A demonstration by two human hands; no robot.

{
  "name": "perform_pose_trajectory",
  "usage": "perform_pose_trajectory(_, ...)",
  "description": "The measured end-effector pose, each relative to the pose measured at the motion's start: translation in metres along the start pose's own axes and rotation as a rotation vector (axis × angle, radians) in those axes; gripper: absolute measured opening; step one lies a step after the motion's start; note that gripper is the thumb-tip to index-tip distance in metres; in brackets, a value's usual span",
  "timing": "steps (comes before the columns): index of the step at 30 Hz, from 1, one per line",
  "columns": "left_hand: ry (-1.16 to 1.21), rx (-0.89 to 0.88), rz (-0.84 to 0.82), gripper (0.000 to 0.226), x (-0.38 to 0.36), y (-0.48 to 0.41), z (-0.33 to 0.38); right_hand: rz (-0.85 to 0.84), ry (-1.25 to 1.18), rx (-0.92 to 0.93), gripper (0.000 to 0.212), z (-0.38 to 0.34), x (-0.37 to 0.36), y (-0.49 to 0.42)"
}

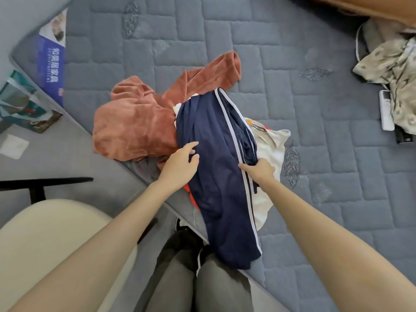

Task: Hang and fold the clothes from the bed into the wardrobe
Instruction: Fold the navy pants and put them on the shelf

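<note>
Left hand (180, 163) rests open-fingered on navy white-striped track trousers (216, 136); right hand (261, 171) pinches their striped seam, probably to lift them off the grey quilted bed (337, 154) beneath.

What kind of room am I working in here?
Most likely a bedroom: a quilted grey mattress, with loose clothes piled on it, such as navy striped trousers and a rust fleece top.
</note>
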State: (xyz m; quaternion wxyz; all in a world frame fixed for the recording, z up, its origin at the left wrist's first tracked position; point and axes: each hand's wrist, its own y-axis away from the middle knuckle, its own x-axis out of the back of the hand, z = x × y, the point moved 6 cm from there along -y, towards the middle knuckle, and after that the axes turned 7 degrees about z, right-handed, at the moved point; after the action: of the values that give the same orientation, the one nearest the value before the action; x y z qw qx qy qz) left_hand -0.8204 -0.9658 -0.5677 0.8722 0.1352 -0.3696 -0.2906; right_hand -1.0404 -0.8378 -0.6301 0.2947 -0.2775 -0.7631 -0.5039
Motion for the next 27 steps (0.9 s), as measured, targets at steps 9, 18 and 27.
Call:
perform_pose_trajectory(9,0.038,-0.094,0.019,0.045,0.026,0.025,0.026,-0.094,-0.150,0.394,0.026,-0.044,0.043,0.068)
perform_pose_trajectory(18,0.160,-0.223,0.281,0.051,0.093,0.115,0.066,-0.250,-0.148,0.748,0.052,-0.102,0.128,0.193)
perform_pose_trajectory(27,0.478,-0.128,0.126,0.092,0.067,0.311,0.075,-0.457,-0.306,0.906,0.036,-0.097,0.138,0.319)
